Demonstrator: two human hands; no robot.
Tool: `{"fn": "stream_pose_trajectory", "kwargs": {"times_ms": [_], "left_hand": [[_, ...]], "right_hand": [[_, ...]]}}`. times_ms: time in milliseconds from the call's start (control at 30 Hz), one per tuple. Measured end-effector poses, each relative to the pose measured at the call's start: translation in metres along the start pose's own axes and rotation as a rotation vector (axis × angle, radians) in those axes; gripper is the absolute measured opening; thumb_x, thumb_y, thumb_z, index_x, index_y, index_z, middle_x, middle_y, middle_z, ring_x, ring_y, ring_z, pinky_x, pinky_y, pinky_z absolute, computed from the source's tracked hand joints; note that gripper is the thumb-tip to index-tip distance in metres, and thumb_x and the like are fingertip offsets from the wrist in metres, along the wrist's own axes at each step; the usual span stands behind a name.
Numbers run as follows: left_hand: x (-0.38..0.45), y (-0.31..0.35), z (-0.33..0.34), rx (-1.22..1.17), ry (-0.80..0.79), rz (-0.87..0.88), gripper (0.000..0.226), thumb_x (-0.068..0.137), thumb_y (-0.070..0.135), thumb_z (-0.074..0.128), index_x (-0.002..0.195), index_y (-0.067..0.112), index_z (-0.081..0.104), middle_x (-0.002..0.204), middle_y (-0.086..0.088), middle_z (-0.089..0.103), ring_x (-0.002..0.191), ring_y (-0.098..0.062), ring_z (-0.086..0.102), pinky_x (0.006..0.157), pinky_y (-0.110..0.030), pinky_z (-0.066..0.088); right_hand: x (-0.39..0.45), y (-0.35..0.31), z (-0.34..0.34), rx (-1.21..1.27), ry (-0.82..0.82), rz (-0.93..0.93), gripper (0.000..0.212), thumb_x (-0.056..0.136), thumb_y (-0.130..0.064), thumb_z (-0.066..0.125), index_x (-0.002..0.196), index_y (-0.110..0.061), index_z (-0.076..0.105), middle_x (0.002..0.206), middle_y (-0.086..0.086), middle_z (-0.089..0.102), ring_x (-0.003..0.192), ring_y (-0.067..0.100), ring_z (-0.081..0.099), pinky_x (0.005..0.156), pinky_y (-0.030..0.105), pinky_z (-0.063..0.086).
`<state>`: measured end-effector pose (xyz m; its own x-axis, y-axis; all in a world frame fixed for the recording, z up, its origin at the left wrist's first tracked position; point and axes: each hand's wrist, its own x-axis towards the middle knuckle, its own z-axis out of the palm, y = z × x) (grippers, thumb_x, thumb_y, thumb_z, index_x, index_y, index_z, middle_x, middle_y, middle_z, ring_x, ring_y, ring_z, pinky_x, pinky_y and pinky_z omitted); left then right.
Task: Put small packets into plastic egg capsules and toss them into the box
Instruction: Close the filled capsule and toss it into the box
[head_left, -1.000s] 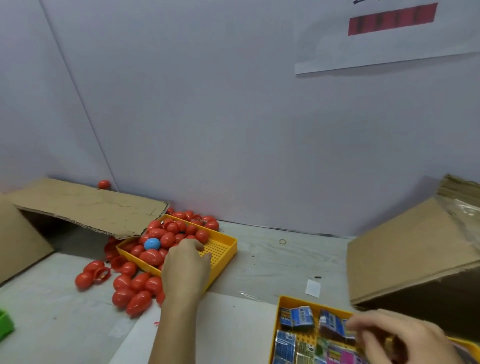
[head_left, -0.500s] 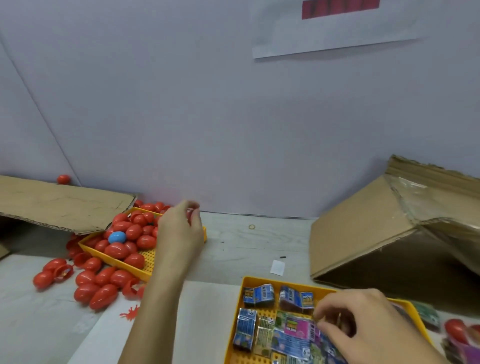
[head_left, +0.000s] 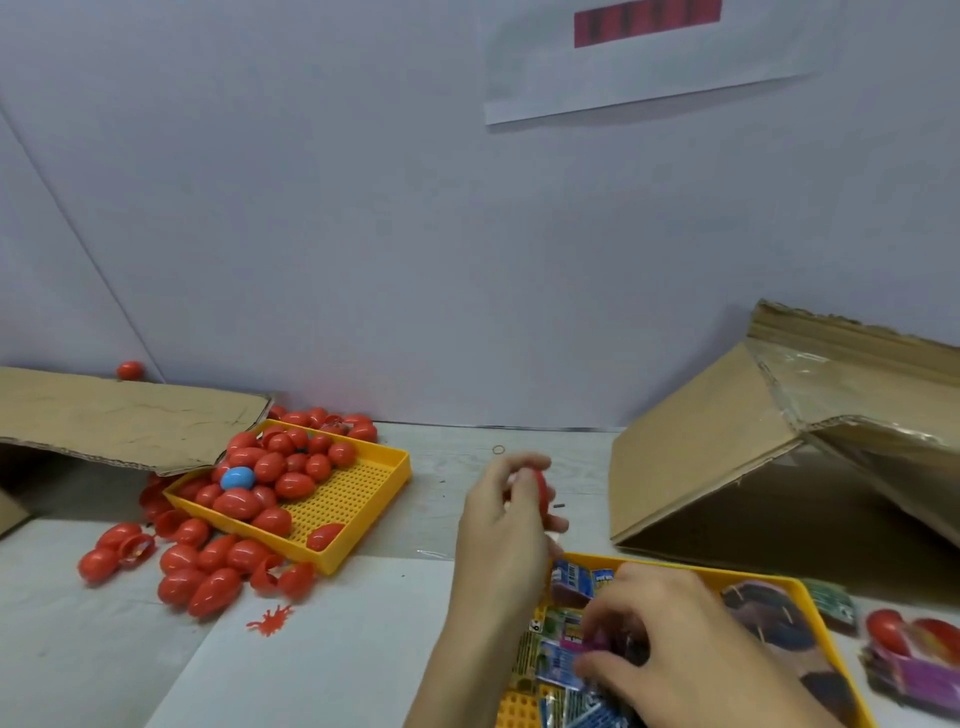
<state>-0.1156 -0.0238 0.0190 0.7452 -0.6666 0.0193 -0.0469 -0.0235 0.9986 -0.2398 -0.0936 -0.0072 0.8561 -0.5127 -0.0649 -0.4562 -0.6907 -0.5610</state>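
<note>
Left hand (head_left: 506, 519) is gripping a red egg capsule (head_left: 537, 491) while right hand (head_left: 670, 654) is pinching a pink packet (head_left: 589, 640) in the packet tray (head_left: 810, 613); capsule's sitting at eleven o'clock from the packet, box (head_left: 727, 457) lying at two o'clock.

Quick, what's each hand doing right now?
Left hand: holding a red plastic egg capsule.
Right hand: fingers curled, pinching a small pink packet in the yellow plastic tray.

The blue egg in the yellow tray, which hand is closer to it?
Left. The left hand, gripping a red egg, is right of the blue egg. The right hand is farther, over the packet tray.
</note>
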Motion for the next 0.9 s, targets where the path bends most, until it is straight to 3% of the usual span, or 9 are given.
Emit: {"fn": "stream_pose_trajectory", "kwargs": {"times_ms": [100,233,400,600,800,900], "left_hand": [[0.006,-0.014,-0.009,-0.100,0.046,-0.093,0.019,0.102,0.016,0.049,0.100,0.020,0.067,0.091,-0.010,0.064,0.065,-0.013,0.063,0.053,-0.021,0.050],[0.014,-0.019,-0.014,-0.130,0.070,-0.073,0.021,0.101,0.013,0.048,0.098,0.022,0.067,0.088,-0.008,0.065,0.060,-0.012,0.062,0.054,-0.021,0.052],[0.016,-0.024,-0.012,-0.075,0.058,-0.044,0.023,0.102,0.015,0.046,0.098,0.025,0.066,0.092,-0.007,0.066,0.065,-0.012,0.064,0.058,-0.021,0.055],[0.017,-0.023,-0.012,-0.076,0.068,-0.031,0.022,0.102,0.015,0.047,0.099,0.025,0.066,0.091,-0.007,0.066,0.064,-0.012,0.065,0.058,-0.021,0.055],[0.018,-0.023,-0.014,-0.102,0.076,-0.027,0.021,0.102,0.014,0.048,0.098,0.023,0.066,0.091,-0.008,0.067,0.063,-0.013,0.064,0.056,-0.022,0.052],[0.018,-0.022,-0.014,-0.109,0.080,-0.026,0.021,0.102,0.013,0.048,0.098,0.022,0.067,0.091,-0.009,0.067,0.064,-0.015,0.065,0.056,-0.022,0.052]], "right_hand": [[0.004,-0.004,0.008,-0.018,-0.030,-0.026,0.026,0.078,-0.056,0.068,0.097,-0.037,0.068,0.098,-0.020,0.052,0.092,-0.001,0.051,0.085,0.023,0.048],[0.007,0.000,0.009,-0.052,0.046,-0.016,0.021,0.086,-0.050,0.062,0.103,-0.038,0.066,0.100,-0.022,0.049,0.096,-0.004,0.047,0.087,0.016,0.042],[0.008,0.003,0.007,-0.121,0.000,-0.029,0.027,0.089,-0.050,0.058,0.111,-0.037,0.067,0.108,-0.021,0.051,0.102,-0.003,0.046,0.096,0.017,0.040],[0.006,0.003,0.005,-0.124,0.069,-0.071,0.024,0.091,-0.050,0.054,0.105,-0.038,0.069,0.100,-0.022,0.056,0.095,-0.006,0.050,0.090,0.016,0.044],[0.001,0.003,-0.001,-0.040,0.168,-0.028,0.010,0.082,-0.052,0.063,0.082,-0.042,0.067,0.089,-0.025,0.058,0.089,-0.007,0.055,0.076,0.015,0.049],[-0.002,0.008,-0.006,0.072,0.183,0.019,0.002,0.077,-0.048,0.070,0.077,-0.048,0.069,0.087,-0.035,0.060,0.093,-0.018,0.051,0.067,0.009,0.048]]}}
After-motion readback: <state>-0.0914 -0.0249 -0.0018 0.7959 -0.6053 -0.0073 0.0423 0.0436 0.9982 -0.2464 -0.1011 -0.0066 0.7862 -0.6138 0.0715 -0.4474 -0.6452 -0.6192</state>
